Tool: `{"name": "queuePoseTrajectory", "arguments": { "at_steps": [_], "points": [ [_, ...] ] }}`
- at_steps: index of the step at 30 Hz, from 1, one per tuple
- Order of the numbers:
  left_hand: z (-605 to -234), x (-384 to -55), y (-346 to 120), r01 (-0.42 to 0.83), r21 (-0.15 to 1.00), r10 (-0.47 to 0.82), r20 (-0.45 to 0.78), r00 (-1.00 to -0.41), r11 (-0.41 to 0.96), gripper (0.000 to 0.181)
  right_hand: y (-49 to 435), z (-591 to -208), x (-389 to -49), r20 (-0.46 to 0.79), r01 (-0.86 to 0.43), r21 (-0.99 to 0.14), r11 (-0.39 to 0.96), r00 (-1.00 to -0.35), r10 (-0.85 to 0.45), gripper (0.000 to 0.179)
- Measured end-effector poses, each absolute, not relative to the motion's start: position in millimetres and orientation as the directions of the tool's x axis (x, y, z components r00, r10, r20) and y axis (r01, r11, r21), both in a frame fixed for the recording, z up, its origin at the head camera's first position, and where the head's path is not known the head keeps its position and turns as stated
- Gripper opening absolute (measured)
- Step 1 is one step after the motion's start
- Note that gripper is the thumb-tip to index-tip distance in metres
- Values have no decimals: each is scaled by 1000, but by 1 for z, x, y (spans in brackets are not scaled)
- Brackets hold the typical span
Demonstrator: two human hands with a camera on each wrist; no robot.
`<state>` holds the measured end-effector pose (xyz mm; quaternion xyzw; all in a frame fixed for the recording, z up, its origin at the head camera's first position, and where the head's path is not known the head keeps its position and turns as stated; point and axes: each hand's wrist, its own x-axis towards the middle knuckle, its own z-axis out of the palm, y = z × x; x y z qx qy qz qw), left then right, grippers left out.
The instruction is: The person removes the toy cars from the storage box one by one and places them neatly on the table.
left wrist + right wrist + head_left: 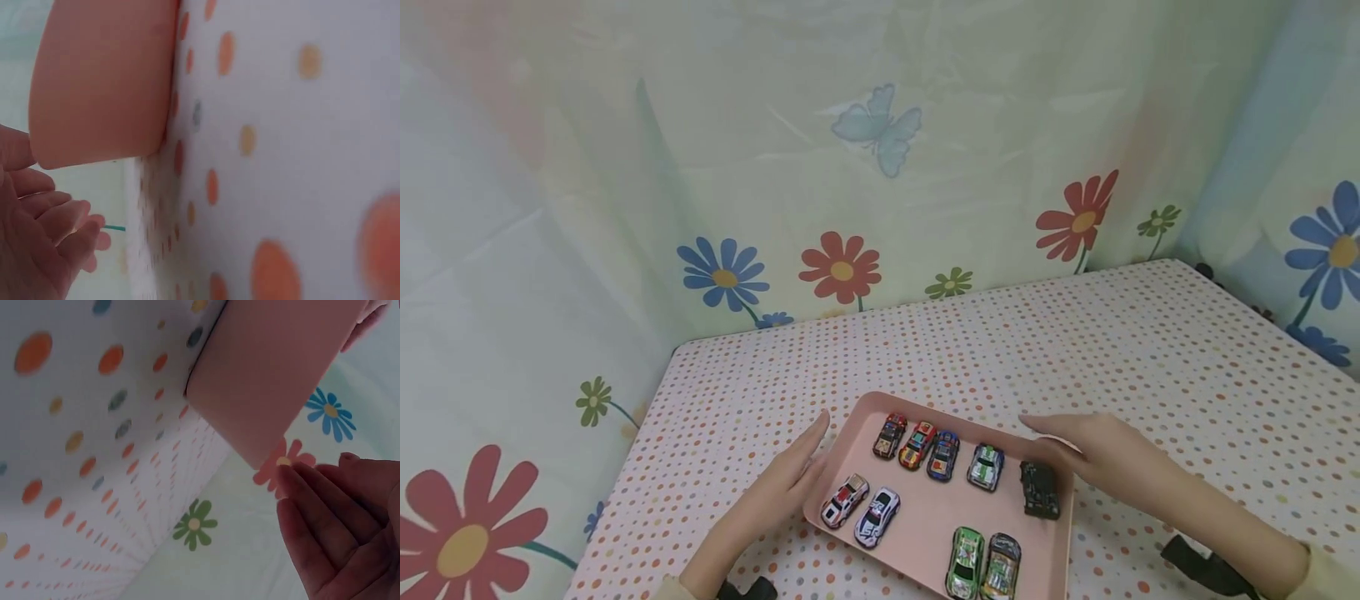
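A pink tray point(917, 542) lies at an angle on the table with several toy cars in it. Along its far side stand a dark car point(890, 436), a red-yellow one point(917, 446), a blue one point(943, 457) and a white-green one point(986, 467). A black vehicle point(1040, 490) is at the right end. White cars point(877, 517) sit at the left, a green car point(964, 562) and a grey-gold one point(1002, 567) near the front. My left hand point(782, 479) is beside the left wall, thumb at the rim. My right hand point(1097, 446), fingers extended, is by the far right corner.
A dotted cloth covers the table point(1150, 333). Flower-printed curtain point(940, 200) hangs along the back and both sides. Dark wrist straps point(1206, 567) show near the front edge of the head view.
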<state>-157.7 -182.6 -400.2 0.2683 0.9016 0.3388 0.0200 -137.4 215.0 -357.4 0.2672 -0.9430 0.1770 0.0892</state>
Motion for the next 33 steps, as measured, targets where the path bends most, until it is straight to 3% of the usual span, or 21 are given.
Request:
{"name": "queuePoseTrajectory", "arguments": {
  "at_steps": [5,15,22,29,33],
  "points": [
    [-406,-157,-184,414,684,485,101,-869,600,46,212,-365,-134,239,-523,-298,799,-851,-468,20],
    [-407,-155,-186,329,786,468,58,-882,523,41,209,-367,-124,132,-481,-327,813,-875,-465,28],
    [-407,-155,-189,291,853,493,47,-869,432,42,214,-373,-126,120,-600,-275,751,-797,-592,32],
    [-408,-156,-192,257,894,544,19,-839,366,45,217,-371,-133,-46,-641,-254,724,-740,-671,53],
    [-410,-157,-194,233,907,561,-4,-828,350,45,214,-368,-139,-98,-677,-241,696,-696,-711,48]
  ]
}}
